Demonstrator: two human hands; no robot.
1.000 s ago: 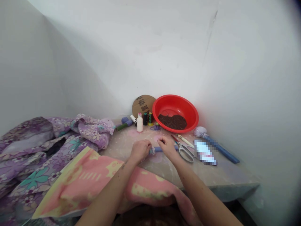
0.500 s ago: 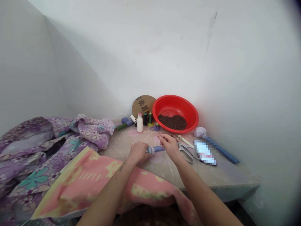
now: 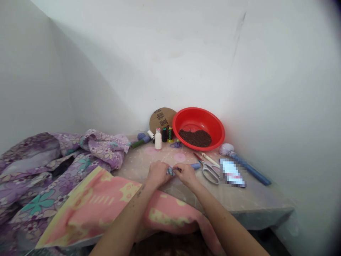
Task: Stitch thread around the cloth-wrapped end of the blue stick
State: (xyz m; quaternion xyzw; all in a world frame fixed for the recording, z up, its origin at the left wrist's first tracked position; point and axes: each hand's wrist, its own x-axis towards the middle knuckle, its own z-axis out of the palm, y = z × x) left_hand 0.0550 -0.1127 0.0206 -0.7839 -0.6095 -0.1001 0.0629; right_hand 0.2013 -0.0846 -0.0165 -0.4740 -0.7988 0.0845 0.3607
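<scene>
My left hand [image 3: 157, 175] is wrapped round the head end of a blue fabric-covered stick [image 3: 196, 166], which lies roughly level above the table. A bunched, patterned cloth binding [image 3: 169, 171] pokes out beside the left thumb; the head itself is hidden in the palm. Against that binding my right hand [image 3: 185, 174] is closed in a pinch. Whatever is between those fingertips is too small to make out. Past the right hand, the bare end of the stick points to the right, near grey-handled scissors [image 3: 210, 174].
A red basin [image 3: 198, 145] with dark brown grains stands at the back, beside a cardboard disc [image 3: 161, 119] and thread spools [image 3: 158, 140]. At right lie a similar blue stick [image 3: 252, 169] and a blurred-out flat object [image 3: 231, 172]. Floral cloth [image 3: 61, 167] and a pink cloth [image 3: 106, 202] cover the left.
My right hand has come down and left, from above the stick to the cloth binding beside my left hand. More of the scissors shows now. The left hand has barely moved.
</scene>
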